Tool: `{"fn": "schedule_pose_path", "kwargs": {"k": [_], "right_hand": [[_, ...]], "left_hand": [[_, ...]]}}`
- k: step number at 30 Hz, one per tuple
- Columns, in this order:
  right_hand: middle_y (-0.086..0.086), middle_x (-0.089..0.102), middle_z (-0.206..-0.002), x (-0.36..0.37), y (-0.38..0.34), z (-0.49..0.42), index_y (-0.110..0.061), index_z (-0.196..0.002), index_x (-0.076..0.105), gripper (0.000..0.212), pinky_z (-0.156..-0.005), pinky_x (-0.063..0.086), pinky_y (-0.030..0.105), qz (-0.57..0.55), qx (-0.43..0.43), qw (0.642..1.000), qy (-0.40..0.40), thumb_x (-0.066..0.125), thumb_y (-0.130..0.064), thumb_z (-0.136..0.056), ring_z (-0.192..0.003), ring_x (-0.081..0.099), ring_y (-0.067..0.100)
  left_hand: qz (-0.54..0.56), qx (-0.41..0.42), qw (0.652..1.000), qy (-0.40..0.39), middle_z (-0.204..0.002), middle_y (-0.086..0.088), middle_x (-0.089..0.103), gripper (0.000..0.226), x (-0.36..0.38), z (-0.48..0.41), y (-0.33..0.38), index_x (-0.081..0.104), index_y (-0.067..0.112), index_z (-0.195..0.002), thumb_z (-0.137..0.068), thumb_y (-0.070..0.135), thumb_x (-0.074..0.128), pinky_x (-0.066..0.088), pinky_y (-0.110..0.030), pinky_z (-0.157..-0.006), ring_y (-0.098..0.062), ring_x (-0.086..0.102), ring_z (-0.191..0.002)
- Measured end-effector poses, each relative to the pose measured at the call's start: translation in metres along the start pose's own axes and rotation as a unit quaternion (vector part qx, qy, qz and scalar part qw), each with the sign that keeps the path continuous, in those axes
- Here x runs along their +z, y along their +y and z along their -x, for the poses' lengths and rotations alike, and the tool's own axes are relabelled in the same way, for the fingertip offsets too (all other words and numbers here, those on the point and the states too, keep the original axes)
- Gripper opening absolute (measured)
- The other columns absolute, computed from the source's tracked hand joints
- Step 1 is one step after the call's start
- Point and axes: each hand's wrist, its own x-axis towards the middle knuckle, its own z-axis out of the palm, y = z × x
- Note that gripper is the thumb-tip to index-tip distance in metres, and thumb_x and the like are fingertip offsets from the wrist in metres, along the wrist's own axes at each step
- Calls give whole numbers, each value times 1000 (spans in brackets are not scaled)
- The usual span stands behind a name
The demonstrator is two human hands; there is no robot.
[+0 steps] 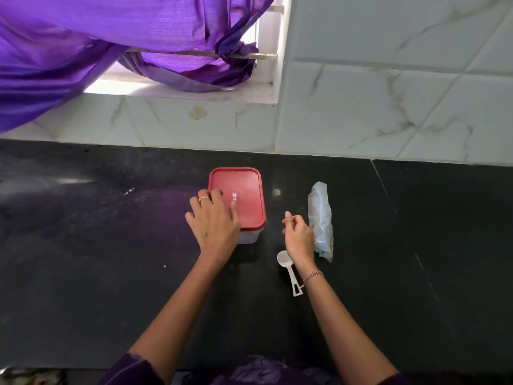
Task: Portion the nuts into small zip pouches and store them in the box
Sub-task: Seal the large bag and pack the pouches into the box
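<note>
On the black stone tabletop [111,259], near its middle, stands a rectangular translucent plastic box [249,237] closed by a red snap-on lid [247,190] bearing a small label. The left hand [213,225] rests on the lid's near left part, its fingers [233,211] straight and spread. Right of the box, the right hand [298,236] hovers above the tabletop, its fingers [288,218] loosely curled with nothing seen in them. Just right of that hand lies a rolled bundle of clear plastic zip pouches [320,218]. A white plastic measuring spoon [288,269] lies near the right wrist, bowl pointing far. What the box holds cannot be told. Behind, a purple curtain [111,37] hangs over a window beside a white marble-tiled wall [388,93].
</note>
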Motion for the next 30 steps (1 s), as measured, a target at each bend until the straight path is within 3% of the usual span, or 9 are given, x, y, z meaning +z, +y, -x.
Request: {"fn": "schedule_pose_path", "kwargs": {"k": [6,10,12,15,18,24,27,30], "right_hand": [[1,61,-77,-15,8,13,-10,-93,61,33,-57,40,22,7,-16,1000,-10,43,-37,-99,-73,59,16],[1,61,-78,-25,14,17,-8,-91,61,25,-54,35,15,23,-17,1000,-5,49,-29,-98,-74,56,14],[-1,61,-79,-32,20,21,-8,-91,62,22,-55,35,18,32,-12,999,-5,51,-27,-97,-75,55,13],[-1,63,-82,-39,32,28,-9,-92,64,19,-63,38,20,49,-7,999,-20,54,-25,-95,-77,58,12],[1,67,-82,-43,47,36,-13,-90,66,14,-61,40,19,71,1,996,-49,57,-23,-94,-76,61,14],[4,71,-91,-42,69,51,-15,-91,69,14,-77,54,33,121,32,987,-104,59,-25,-91,-83,67,19],[3,70,-94,-39,69,55,-15,-97,71,16,-77,53,30,138,19,983,-122,59,-24,-92,-86,66,17],[3,70,-100,-36,63,51,-14,-102,70,16,-80,53,30,127,11,985,-114,59,-19,-92,-90,66,17]], "left_hand": [[8,28,1000,0,-111,-12,57,30,-4,24,17,58,12,-112,-88,30,60,42,-42,-70,-29,51,-96],[47,83,995,9,-97,-9,60,20,-4,48,32,60,14,-100,-84,25,64,42,-39,-66,-28,53,-86],[70,121,990,10,-88,-6,59,13,0,64,41,59,15,-92,-83,22,65,41,-38,-61,-26,52,-79],[144,139,978,-55,-86,-2,57,6,9,87,51,57,15,-90,-88,19,60,45,-34,-62,-20,51,-81],[196,55,963,-178,-91,4,55,3,24,109,53,54,17,-92,-92,20,54,45,-29,-68,-15,53,-89],[197,-130,902,-362,-100,-2,69,10,47,125,47,64,19,-93,-90,25,56,53,-33,-83,-22,65,-94],[239,-168,873,-391,-91,-4,73,17,48,125,53,71,18,-88,-86,26,56,58,-38,-81,-23,69,-87],[264,-180,868,-381,-89,-4,73,18,48,117,58,74,18,-87,-85,28,58,58,-39,-80,-23,69,-89]]}}
